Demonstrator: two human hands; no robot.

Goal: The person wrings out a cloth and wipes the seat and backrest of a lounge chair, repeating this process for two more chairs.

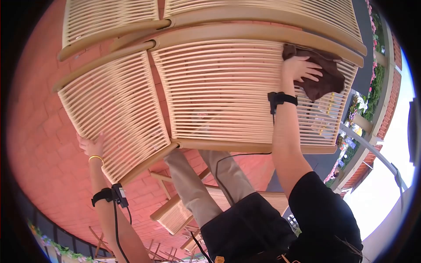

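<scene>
In front of me stands a folding chair with a brown frame point(237, 34) and pale cord slats point(219, 92). My right hand point(301, 69) lies flat with spread fingers on a dark brown cloth point(326, 79), pressing it against the slats near the right end of the large panel. My left hand point(90, 143) is closed around the outer edge of the smaller slatted panel point(116, 114); some of its fingers are hidden behind that edge.
A second slatted chair point(263, 16) stands just beyond this one. Behind my legs are another slatted chair point(175, 215) and several folded frames on red paving point(48, 127). A flower planter point(372, 87) runs along the right. Black cables point(219, 175) hang from both wrist straps.
</scene>
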